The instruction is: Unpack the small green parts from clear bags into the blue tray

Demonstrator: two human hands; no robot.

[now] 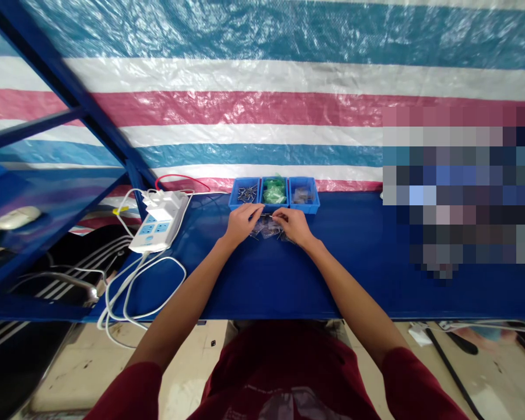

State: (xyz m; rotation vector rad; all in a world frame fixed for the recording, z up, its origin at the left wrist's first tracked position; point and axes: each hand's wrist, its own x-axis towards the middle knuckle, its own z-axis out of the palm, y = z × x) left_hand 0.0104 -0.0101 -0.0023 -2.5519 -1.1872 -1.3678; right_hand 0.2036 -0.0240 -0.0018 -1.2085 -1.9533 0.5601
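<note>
My left hand (243, 224) and my right hand (294, 225) face each other just in front of three small blue bins. A thin, shiny, screw-like piece (266, 214) spans the gap between my fingertips. The right fingertips pinch one end of it; the left thumb and fingers close around the other end, partly hidden. Beneath the hands lie small clear plastic bags (270, 228) and some thin metal pieces. Dark metal screws or pins fill the left bin (233, 200). Green plastic packets (274, 191) are in the middle bin, and clear bags (303, 195) in the right bin (315, 201).
A white power strip (157, 227) with plugged-in adapters and looped white cables (129, 291) occupies the left of the blue table (271, 280). Blue metal framing (133, 175) rises there. A striped plastic sheet (254, 108) hangs behind. A blurred-out area (459, 192) covers the right.
</note>
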